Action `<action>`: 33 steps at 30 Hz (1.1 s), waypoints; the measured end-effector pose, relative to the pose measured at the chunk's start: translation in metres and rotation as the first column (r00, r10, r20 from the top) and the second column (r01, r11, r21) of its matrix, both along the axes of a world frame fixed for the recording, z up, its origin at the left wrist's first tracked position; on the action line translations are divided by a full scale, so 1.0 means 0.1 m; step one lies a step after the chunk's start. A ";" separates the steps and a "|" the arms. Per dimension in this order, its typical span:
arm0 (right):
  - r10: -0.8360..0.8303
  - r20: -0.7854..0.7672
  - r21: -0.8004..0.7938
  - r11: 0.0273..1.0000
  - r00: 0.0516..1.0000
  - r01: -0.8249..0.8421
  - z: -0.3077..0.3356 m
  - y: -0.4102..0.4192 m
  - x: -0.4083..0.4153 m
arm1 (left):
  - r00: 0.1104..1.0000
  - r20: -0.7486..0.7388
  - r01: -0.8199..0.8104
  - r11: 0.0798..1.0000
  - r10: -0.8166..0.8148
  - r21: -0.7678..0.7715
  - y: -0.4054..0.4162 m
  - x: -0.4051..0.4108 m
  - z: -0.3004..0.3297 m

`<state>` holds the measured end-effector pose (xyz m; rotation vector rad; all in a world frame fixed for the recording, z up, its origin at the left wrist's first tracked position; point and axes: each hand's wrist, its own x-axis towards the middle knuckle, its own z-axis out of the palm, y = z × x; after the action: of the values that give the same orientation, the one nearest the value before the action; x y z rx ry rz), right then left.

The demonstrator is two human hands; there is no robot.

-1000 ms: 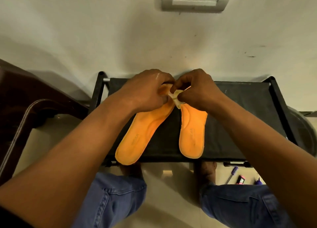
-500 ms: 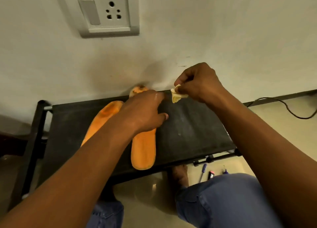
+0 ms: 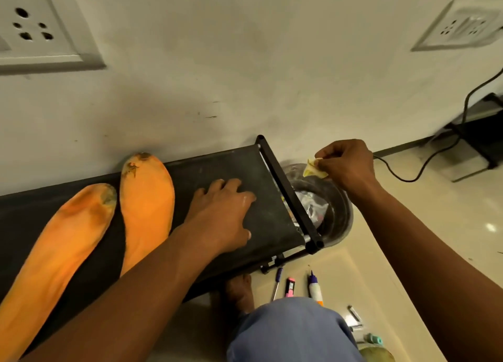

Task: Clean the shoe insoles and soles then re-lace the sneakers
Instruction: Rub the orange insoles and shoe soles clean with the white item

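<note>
Two insoles (image 3: 89, 233) beside flat left hand (image 3: 223, 214) — right hand (image 3: 348, 165) pinching seemingly yellow wipe (image 3: 313, 168).

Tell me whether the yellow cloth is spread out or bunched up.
Bunched up. The right hand pinches the yellow cloth into a small crumpled wad above the steel bowl; no flat stretch of it shows.

Two orange insoles, left insole (image 3: 54, 252) and right insole (image 3: 148, 206), lie flat side by side on the black bench top (image 3: 239, 168), toe ends toward the wall and stained dark brown, the right one's heel hidden under a forearm.
</note>
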<state>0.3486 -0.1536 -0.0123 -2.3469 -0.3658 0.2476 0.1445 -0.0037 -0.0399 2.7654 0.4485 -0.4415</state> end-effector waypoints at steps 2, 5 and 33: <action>-0.010 -0.019 -0.023 1.000 1.000 0.010 -0.12 -0.06 0.09 | 1.000 -0.008 -0.007 1.000 0.007 -0.004 -0.03 0.02 -0.04; 0.001 -0.059 -0.073 0.997 0.998 -0.006 -0.26 -0.11 0.13 | 1.000 -0.005 -0.015 1.000 0.015 -0.011 -0.01 0.04 -0.05; 0.558 -0.004 -0.146 0.820 0.830 -0.553 0.22 1.32 -1.86 | 0.888 0.067 -0.459 0.884 0.454 0.086 0.97 -1.09 0.26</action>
<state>0.1622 -0.0213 0.0095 -2.3297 -1.0928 0.5191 0.0352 0.0929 -0.0143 2.6287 1.1060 -0.2425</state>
